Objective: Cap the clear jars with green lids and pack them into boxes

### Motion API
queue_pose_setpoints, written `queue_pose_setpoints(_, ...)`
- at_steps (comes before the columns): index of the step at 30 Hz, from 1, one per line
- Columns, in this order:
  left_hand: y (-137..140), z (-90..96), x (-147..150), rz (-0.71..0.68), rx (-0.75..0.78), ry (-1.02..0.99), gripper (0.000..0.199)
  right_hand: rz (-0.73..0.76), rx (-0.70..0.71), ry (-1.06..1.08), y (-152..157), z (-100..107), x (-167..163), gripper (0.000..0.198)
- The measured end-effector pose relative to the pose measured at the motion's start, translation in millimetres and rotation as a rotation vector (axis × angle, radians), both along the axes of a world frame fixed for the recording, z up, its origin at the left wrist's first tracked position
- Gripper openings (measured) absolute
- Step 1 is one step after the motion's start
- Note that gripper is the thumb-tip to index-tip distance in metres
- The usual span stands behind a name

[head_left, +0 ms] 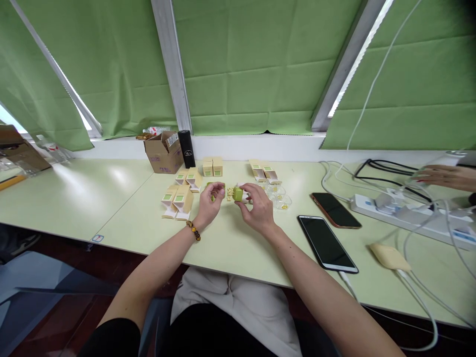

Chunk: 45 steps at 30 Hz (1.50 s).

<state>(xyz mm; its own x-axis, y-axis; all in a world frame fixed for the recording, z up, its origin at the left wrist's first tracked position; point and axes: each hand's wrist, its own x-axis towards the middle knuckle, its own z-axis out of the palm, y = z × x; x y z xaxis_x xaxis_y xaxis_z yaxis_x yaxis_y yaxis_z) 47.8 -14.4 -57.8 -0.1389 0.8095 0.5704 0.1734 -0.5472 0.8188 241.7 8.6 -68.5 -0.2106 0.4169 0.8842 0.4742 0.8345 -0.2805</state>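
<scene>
Pinched between the thumb and fingers of my right hand (pixel 258 206) is a small rounded green piece (pixel 237 194), with something white at its side. My left hand (pixel 211 202) is curled a little to the left of it, fingertips drawn together. Bits of green show at and behind those fingers; whether they are held, I cannot tell. Between the hands, small yellowish pieces (pixel 229 194) lie on the table. Just past my right hand are clear plastic shells (pixel 283 201) with yellow spots. Open cream boxes (pixel 182 199) with green squares stand left of my left hand.
Closed cream boxes (pixel 212 167) and open ones (pixel 265 171) stand farther back, near a cardboard box (pixel 163 152) and a black bottle (pixel 186 148). To the right lie two phones (pixel 327 243), a power strip (pixel 409 218) and cables. Another person's hand (pixel 446 176) reaches in there.
</scene>
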Motion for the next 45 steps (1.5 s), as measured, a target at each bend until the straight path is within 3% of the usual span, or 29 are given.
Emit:
queue_pose_setpoints(4, 0, 0.7, -2, -0.154, 0.018, 0.127, 0.056, 0.043, 0.053, -0.1, -2, 4, 1, 0.046)
queue_pose_setpoints(7, 3, -1.5, -2, -0.225, 0.002, 0.178, 0.055, 0.127, 0.109, -0.152, -4, 7, 2, 0.055)
queue_pose_setpoints(10, 8, -4.3, -2, -0.274, -0.011, 0.076, 0.051, 0.162, 0.081, -0.129, -5, 9, 2, 0.06)
queue_pose_setpoints(14, 11, -4.8, -2, -0.349, -0.032, -0.127, 0.055, 0.174, -0.009, -0.046, -6, 8, 2, 0.053)
queue_pose_setpoints(21, 8, -2.5, 0, -0.367, -0.114, -0.24, 0.063, 0.181, 0.051, -0.057, -1, 2, 0, 0.036)
queue_pose_setpoints(34, 4, 1.1, 0, -0.36, -0.024, -0.109, 0.05, 0.234, 0.095, -0.092, -2, 4, -1, 0.032)
queue_pose_setpoints(39, 3, 1.6, 0, -0.379, -0.028, -0.101, 0.048, 0.23, 0.047, -0.063, -3, 3, -2, 0.029)
queue_pose_setpoints(45, 3, 2.2, 0, -0.463, -0.14, -0.281, 0.063, 0.168, 0.052, -0.006, -5, 4, -3, 0.033)
